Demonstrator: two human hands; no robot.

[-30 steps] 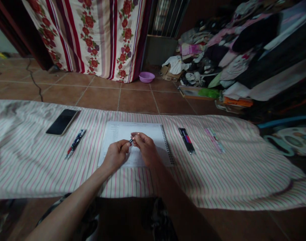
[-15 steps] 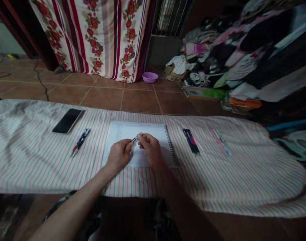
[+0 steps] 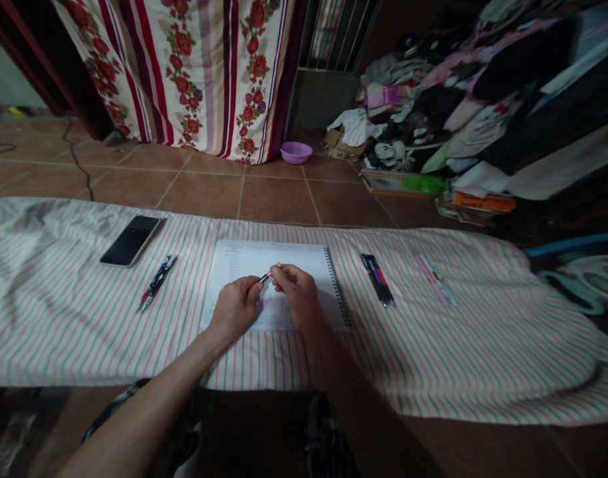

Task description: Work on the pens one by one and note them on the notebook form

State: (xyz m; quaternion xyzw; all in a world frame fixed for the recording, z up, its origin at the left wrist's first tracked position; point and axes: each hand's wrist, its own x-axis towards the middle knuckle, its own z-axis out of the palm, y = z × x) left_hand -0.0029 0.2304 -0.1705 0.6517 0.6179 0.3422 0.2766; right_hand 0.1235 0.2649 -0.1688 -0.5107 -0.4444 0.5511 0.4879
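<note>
Over an open spiral notebook (image 3: 284,251) with writing on its pages, my two hands meet at a slim dark pen (image 3: 265,277). My left hand (image 3: 235,307) is closed round one end of it. The fingertips of my right hand (image 3: 298,292) pinch its other end, where a pinkish-orange bit shows. Most of the pen is hidden by the fingers. Left of the notebook lie pens (image 3: 156,284) with dark blue and red parts. To the right are dark pens (image 3: 378,279) with purple and red parts, and farther right pastel pink and mint pens (image 3: 436,280).
A smartphone (image 3: 131,241) lies on the striped cloth (image 3: 294,362) at the left. Beyond the table's far edge are a tiled floor, a purple basin (image 3: 297,153), a flowered curtain (image 3: 212,79) and a heap of clothes (image 3: 433,106). A round pale item (image 3: 600,275) stands at the right.
The view has shifted very slightly. Both hands keep their hold on the pen over the notebook, and the things on the cloth have not moved.
</note>
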